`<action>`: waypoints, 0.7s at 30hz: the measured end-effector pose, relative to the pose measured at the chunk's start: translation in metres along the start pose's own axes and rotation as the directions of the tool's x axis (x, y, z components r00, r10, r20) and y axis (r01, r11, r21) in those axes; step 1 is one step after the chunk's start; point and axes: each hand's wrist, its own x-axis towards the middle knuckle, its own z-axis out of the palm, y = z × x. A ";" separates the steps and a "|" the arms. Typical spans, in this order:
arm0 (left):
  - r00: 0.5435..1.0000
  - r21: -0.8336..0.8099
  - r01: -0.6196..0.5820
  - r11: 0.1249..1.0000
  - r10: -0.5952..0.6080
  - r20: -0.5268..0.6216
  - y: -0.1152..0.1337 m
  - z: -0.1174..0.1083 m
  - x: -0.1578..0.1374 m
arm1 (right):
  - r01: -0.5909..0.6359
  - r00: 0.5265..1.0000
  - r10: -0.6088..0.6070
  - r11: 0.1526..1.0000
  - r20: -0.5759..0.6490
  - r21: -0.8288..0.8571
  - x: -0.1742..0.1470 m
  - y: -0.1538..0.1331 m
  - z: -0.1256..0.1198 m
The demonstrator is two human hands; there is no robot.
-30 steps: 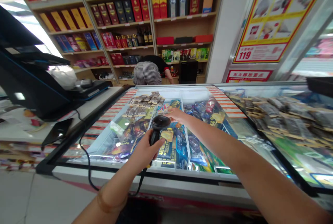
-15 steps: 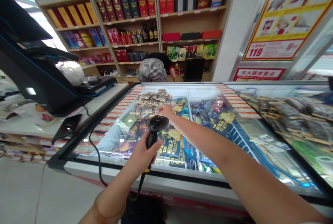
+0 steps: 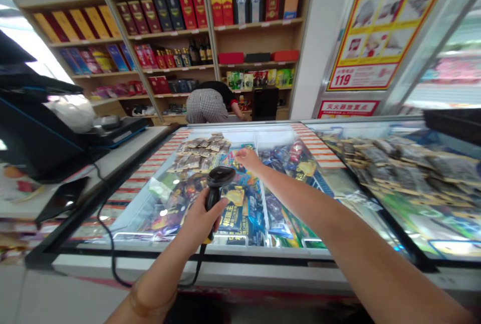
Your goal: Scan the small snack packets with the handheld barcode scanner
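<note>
My left hand (image 3: 203, 219) is wrapped round the handle of a black barcode scanner (image 3: 221, 176), held upright above the near part of a chest freezer (image 3: 158, 255). Beyond it my right hand (image 3: 248, 158) reaches out over the glass top, its thumb and fingers pinched on a small pink packet (image 3: 229, 156) whose print is too small to read. Just left of the right hand, many small brown packets (image 3: 203, 151) lie in a spread pile. Under the glass sit blue and yellow snack bags (image 3: 232, 213) in wire baskets.
On the left counter stand a black checkout terminal (image 3: 41, 128) and a dark phone-like slab (image 3: 63, 198). The scanner's cable (image 3: 108, 228) loops over the freezer's front edge. A person (image 3: 206, 103) bends down by the shelves behind. More brown packets (image 3: 406, 158) lie at right.
My right hand has drawn away from the brown packets toward the right, with the pink packet at its fingertips. The left hand still grips the scanner. The whole view has shifted.
</note>
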 end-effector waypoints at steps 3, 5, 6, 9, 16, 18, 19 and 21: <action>0.999 -0.049 -0.040 0.998 0.041 0.020 0.005 0.026 0.013 | -0.020 0.993 0.010 0.996 -0.113 -0.082 -0.012 0.022 -0.069; 0.997 -0.096 -0.064 0.993 0.068 0.038 0.008 0.048 0.022 | -0.042 0.981 0.011 0.987 -0.195 -0.153 -0.022 0.036 -0.119; 0.995 -0.118 -0.075 0.990 0.081 0.052 0.010 0.060 0.027 | -0.056 0.971 0.009 0.980 -0.239 -0.191 -0.028 0.042 -0.145; 0.988 -0.149 -0.107 0.983 0.122 0.098 0.014 0.096 0.040 | -0.114 0.929 -0.008 0.945 -0.370 -0.306 -0.049 0.059 -0.221; 0.973 -0.122 -0.166 0.978 0.183 0.144 0.013 0.144 0.060 | -0.457 0.800 0.019 0.666 -0.600 -0.589 -0.089 0.075 -0.371; 0.974 -0.112 -0.166 0.980 0.181 0.139 0.008 0.145 0.063 | -0.542 0.794 0.056 0.516 -0.605 -0.663 -0.096 0.071 -0.401; 0.976 -0.111 -0.158 0.981 0.173 0.136 0.006 0.143 0.064 | -0.559 0.805 0.097 0.451 -0.585 -0.695 -0.100 0.068 -0.414; 0.980 -0.115 -0.135 0.984 0.150 0.130 0.002 0.139 0.066 | -0.580 0.814 0.259 0.322 -0.520 -0.748 -0.110 0.063 -0.433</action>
